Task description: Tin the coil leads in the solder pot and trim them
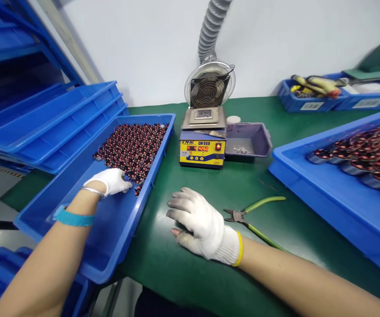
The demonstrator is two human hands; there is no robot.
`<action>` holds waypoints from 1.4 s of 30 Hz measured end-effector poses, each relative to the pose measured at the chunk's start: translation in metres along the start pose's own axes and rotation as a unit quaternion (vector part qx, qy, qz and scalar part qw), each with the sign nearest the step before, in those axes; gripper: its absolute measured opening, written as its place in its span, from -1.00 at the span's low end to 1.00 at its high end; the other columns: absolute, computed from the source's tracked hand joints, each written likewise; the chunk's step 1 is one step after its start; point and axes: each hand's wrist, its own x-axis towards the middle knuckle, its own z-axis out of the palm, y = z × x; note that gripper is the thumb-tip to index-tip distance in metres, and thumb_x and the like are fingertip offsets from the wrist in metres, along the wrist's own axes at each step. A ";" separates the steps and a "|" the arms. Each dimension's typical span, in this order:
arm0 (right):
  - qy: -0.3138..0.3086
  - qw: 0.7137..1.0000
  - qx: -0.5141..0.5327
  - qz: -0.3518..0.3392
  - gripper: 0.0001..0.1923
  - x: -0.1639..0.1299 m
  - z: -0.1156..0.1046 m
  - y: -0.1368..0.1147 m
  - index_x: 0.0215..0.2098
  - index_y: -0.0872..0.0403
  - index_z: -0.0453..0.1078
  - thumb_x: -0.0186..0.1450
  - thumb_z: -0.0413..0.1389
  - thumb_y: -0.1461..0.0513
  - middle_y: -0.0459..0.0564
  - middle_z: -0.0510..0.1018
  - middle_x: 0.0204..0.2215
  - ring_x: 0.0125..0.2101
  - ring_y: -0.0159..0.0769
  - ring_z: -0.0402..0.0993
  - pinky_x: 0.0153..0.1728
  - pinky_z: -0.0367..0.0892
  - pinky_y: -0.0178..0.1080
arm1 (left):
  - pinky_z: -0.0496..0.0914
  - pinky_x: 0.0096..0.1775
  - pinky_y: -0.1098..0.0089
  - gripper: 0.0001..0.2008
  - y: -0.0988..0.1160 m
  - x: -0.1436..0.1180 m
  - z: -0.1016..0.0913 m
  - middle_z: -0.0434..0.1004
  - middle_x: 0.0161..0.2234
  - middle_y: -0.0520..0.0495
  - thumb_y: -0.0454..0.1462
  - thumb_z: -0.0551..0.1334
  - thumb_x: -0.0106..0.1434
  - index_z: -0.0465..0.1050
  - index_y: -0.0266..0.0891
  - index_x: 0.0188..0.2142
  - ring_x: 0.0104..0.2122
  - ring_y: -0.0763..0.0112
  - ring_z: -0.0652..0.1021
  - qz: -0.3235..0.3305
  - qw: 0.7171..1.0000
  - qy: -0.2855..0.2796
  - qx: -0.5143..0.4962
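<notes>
My left hand, in a white glove, reaches into a long blue tray. Its fingers are curled beside the near edge of a pile of small copper-wound coils; what they close on is mostly hidden. A single coil lies close to those fingertips. My right hand, also gloved, is over the green table with its fingers spread and holds nothing. Just right of it lie green-handled cutting pliers, jaws apart.
A yellow-fronted solder pot with a lit display stands at the back, below a grey duct hose. Beside it is a purple bin. Another blue tray of coils is at right. Stacked blue trays stand left.
</notes>
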 end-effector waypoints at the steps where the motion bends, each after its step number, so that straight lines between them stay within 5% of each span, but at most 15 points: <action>1: 0.004 1.000 0.004 0.005 -0.71 0.000 0.000 0.000 -0.12 0.09 0.31 0.17 0.07 0.24 0.11 0.45 -0.11 0.00 -0.11 0.33 0.09 0.18 0.08 | 0.38 -0.38 0.41 -0.75 -0.001 0.000 -0.001 0.60 -0.51 0.00 -0.04 0.18 -0.03 0.47 -0.15 -0.56 -0.44 0.27 0.58 0.007 1.000 -0.011 -0.006; 5: 0.035 0.998 0.041 0.039 -0.71 0.002 -0.005 -0.003 -0.14 0.07 0.33 0.14 0.12 0.25 0.10 0.46 -0.13 0.00 -0.09 0.34 0.08 0.19 0.07 | 0.41 -0.37 0.39 -0.68 0.000 -0.019 -0.020 0.61 -0.45 -0.01 0.00 0.18 0.00 0.47 -0.19 -0.44 -0.39 0.26 0.58 0.024 0.998 0.004 -0.051; 8: 0.035 0.974 0.139 0.176 -0.52 0.010 -0.012 -0.007 -0.01 0.05 0.27 0.09 0.19 0.24 0.12 0.42 -0.05 0.01 -0.09 0.34 0.02 0.28 0.03 | 0.45 -0.29 0.36 -0.56 0.029 -0.045 -0.028 0.61 -0.39 -0.02 -0.01 0.24 -0.05 0.44 -0.22 -0.23 -0.36 0.26 0.58 0.075 0.979 0.097 -0.164; 11: -0.030 0.878 0.372 0.301 -0.24 0.018 -0.018 -0.006 0.20 0.01 0.04 0.08 0.22 0.17 0.11 0.40 -0.04 -0.13 -0.18 0.44 -0.20 0.42 -0.12 | 0.44 -0.25 0.33 -0.57 0.076 -0.069 -0.020 0.59 -0.32 -0.02 -0.14 0.23 -0.04 0.42 -0.18 -0.14 -0.36 0.27 0.56 0.229 0.950 0.169 -0.127; 13: -0.074 0.805 0.503 0.305 -0.24 0.019 -0.021 -0.001 0.20 0.03 0.03 0.09 0.21 0.14 0.05 0.45 -0.14 -0.29 -0.28 0.47 -0.34 0.43 -0.23 | 0.42 -0.27 0.31 -0.59 0.101 -0.078 -0.011 0.57 -0.29 -0.03 -0.19 0.20 0.00 0.41 -0.11 -0.10 -0.33 0.25 0.55 0.330 0.928 0.165 -0.050; 15: -0.091 0.772 0.549 0.307 -0.37 0.018 -0.024 0.005 0.11 0.04 0.16 0.09 0.20 0.19 -0.04 0.48 -0.25 -0.36 -0.35 0.45 -0.41 0.39 -0.32 | 0.41 -0.29 0.29 -0.60 0.113 -0.080 -0.002 0.55 -0.29 -0.06 -0.21 0.16 0.08 0.38 -0.07 -0.05 -0.31 0.22 0.54 0.389 0.908 0.157 -0.002; 19: -0.061 0.776 0.522 0.348 -0.42 0.017 -0.034 0.011 0.06 0.07 0.24 0.06 0.19 0.32 -0.07 0.49 -0.27 -0.33 -0.38 0.45 -0.37 0.38 -0.36 | 0.42 -0.15 0.25 -0.47 0.112 -0.076 0.010 0.50 -0.11 -0.09 -0.15 0.17 0.12 0.19 -0.03 0.12 -0.14 0.17 0.52 0.408 0.893 0.174 -0.071; 24: 0.034 0.794 0.482 0.368 -0.35 0.022 -0.038 0.010 0.09 0.11 0.21 0.00 0.14 0.36 0.03 0.47 -0.13 -0.11 -0.26 0.45 -0.10 0.39 -0.21 | 0.33 0.06 0.20 0.13 0.112 -0.080 0.008 0.16 0.20 -0.15 0.09 0.37 -0.30 -0.06 -0.12 0.24 0.09 -0.01 0.35 0.337 0.911 0.178 -0.158; 27: 0.054 0.825 0.430 0.362 -0.41 0.019 -0.033 0.009 0.01 0.10 0.27 -0.03 0.09 0.40 0.02 0.48 -0.10 -0.08 -0.24 0.44 0.00 0.34 -0.12 | 0.40 -0.07 0.26 -0.15 0.117 -0.078 0.007 0.37 0.06 -0.10 0.13 0.31 -0.18 0.21 -0.08 0.09 -0.03 0.08 0.47 0.287 0.934 0.149 -0.149; 31: 0.046 0.841 0.405 0.356 -0.42 0.013 -0.026 0.007 -0.02 0.08 0.28 -0.05 0.05 0.42 -0.01 0.49 -0.14 -0.14 -0.26 0.47 -0.05 0.39 -0.10 | 0.35 -0.40 0.35 -0.65 0.111 -0.067 0.008 0.53 -0.44 0.00 0.09 0.12 0.11 0.43 -0.09 -0.37 -0.41 0.28 0.54 0.275 0.953 0.061 -0.110; 34: 0.047 0.821 0.432 0.370 -0.46 0.012 -0.024 0.007 -0.09 0.11 0.29 -0.08 0.02 0.43 -0.03 0.50 -0.24 -0.22 -0.33 0.49 -0.18 0.44 -0.22 | 0.33 -0.43 0.39 -0.68 0.097 -0.059 0.003 0.53 -0.52 0.05 0.02 0.10 0.16 0.45 -0.10 -0.46 -0.47 0.35 0.51 0.288 0.943 0.000 -0.165; 38: 0.076 0.797 0.456 0.389 -0.49 0.016 -0.025 0.008 -0.17 0.09 0.28 -0.14 0.01 0.42 -0.04 0.47 -0.27 -0.28 -0.34 0.49 -0.35 0.43 -0.33 | 0.40 -0.35 0.38 -0.68 0.073 -0.051 -0.013 0.57 -0.47 0.04 0.03 0.13 0.12 0.48 -0.12 -0.49 -0.42 0.32 0.53 0.194 0.925 0.077 -0.316; 42: 0.123 0.802 0.441 0.385 -0.51 0.020 -0.023 0.006 -0.20 0.05 0.22 -0.15 0.03 0.40 -0.03 0.44 -0.19 -0.26 -0.32 0.48 -0.23 0.43 -0.23 | 0.35 -0.51 0.40 -0.61 0.070 -0.052 -0.013 0.50 -0.62 0.07 0.12 0.21 -0.01 0.45 -0.13 -0.58 -0.56 0.34 0.49 0.180 0.950 -0.037 -0.252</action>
